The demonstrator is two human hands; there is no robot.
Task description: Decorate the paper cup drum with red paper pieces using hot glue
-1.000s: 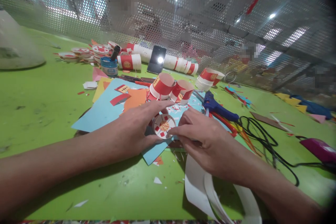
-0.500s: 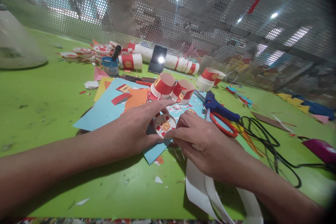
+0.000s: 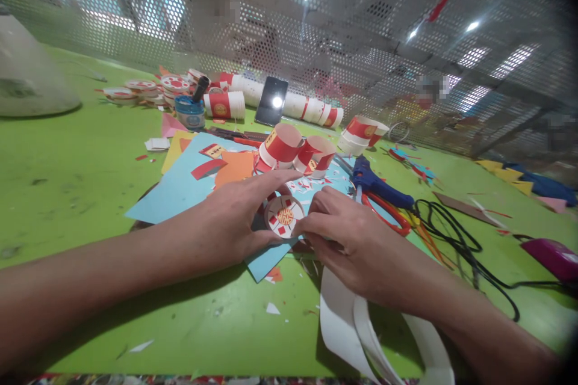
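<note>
My left hand (image 3: 230, 213) is curled around a small round white paper-cup base (image 3: 277, 230), thumb below and fingers over the top. A gold emblem sits at the base's middle, with small red paper pieces around it. My right hand (image 3: 341, 234) is closed in a pinch at the base's right rim; anything tiny between its fingertips is hidden. Just beyond them stand a red-and-white paper cup (image 3: 282, 149) and a cut cup piece (image 3: 323, 153). Under the hands lies light blue paper (image 3: 169, 195) with red and white scraps.
A blue glue gun (image 3: 379, 183) and red-handled scissors (image 3: 397, 222) lie right of my hands, with a black cable (image 3: 456, 246). Behind are a blue jar (image 3: 189, 113), a phone (image 3: 271, 102) and stacked cups (image 3: 226, 106). White paper strips (image 3: 341, 319) lie under my right forearm.
My right fingertips have drawn slightly right, from over the base's face to its rim, uncovering a red piece near the lower edge. My left hand stays in place.
</note>
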